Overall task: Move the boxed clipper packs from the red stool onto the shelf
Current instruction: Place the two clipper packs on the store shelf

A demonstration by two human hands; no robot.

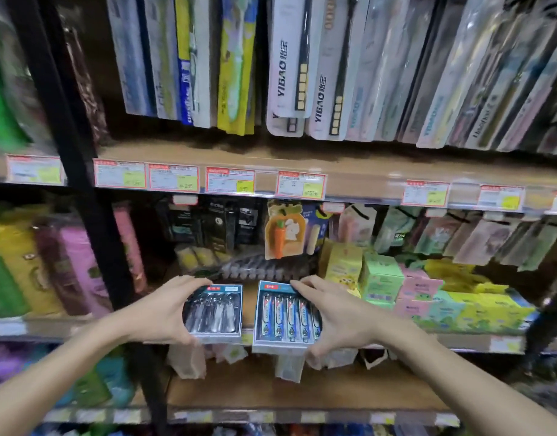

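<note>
Two boxed clipper packs sit at the front edge of the middle shelf [249,305]. The left pack [216,313] holds silver clippers and my left hand [164,309] grips its left side, fingers over its top and thumb under its lower edge. The right pack [286,316] holds blue-handled clippers and overhangs the shelf edge a little; my right hand [340,313] clasps its right side. A narrow gap of bare shelf separates the two packs. The red stool is out of view.
Behind the packs lie a clear tray of small items [255,267] and a carrot-themed card [282,234]. Coloured boxes [381,278] crowd the shelf to the right. A black upright post [91,215] stands left of my left hand. Toothbrush packs hang above.
</note>
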